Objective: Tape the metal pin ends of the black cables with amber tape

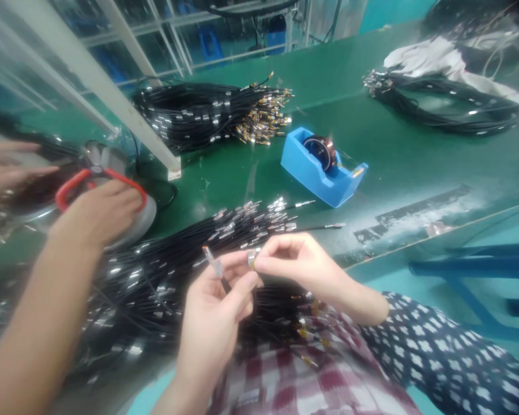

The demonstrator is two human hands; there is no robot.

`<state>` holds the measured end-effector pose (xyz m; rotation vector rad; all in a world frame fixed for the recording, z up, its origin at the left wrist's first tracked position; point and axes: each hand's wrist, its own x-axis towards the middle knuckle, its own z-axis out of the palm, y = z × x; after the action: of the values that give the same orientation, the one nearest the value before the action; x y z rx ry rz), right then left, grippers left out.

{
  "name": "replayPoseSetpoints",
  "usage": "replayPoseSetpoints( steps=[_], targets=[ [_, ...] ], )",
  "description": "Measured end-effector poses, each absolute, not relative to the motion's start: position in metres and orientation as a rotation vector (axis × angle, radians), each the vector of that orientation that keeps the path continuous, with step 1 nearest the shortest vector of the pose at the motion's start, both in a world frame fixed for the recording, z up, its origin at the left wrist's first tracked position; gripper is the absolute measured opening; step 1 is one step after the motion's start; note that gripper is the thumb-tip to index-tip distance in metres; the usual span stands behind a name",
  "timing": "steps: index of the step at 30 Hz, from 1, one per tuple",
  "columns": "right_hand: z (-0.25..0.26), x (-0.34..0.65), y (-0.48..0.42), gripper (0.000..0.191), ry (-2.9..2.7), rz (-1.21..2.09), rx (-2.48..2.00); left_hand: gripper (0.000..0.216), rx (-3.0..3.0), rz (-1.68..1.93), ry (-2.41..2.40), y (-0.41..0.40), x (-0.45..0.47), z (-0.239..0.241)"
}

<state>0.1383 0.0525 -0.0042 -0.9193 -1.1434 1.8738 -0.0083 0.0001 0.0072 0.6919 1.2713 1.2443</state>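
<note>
My left hand (214,314) is closed around a thin black cable, whose clear-sleeved end (211,264) sticks up above my thumb. My right hand (296,262), in a dotted sleeve, pinches a small metal connector (252,259) right next to my left fingertips. Both hands hover over a large bundle of black cables with metal tips (225,230) that lies across the green bench and onto my checked lap.
A co-worker's arm (47,300) reaches in from the left, its hand on a red-handled tool (75,181) over a grey round object. Another hand (4,173) shows at the far left. A blue tape dispenser (322,167), further cable bundles (211,112) (445,101) and a white post (112,92) stand behind.
</note>
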Motion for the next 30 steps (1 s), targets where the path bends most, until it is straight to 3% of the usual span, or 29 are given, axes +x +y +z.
replayPoseSetpoints(
  steps=[30],
  targets=[
    [-0.002, 0.13, 0.049, 0.023, -1.025, 1.844, -0.905, 0.023, 0.739, 1.213, 1.277, 0.0, -0.006, 0.003]
  ],
)
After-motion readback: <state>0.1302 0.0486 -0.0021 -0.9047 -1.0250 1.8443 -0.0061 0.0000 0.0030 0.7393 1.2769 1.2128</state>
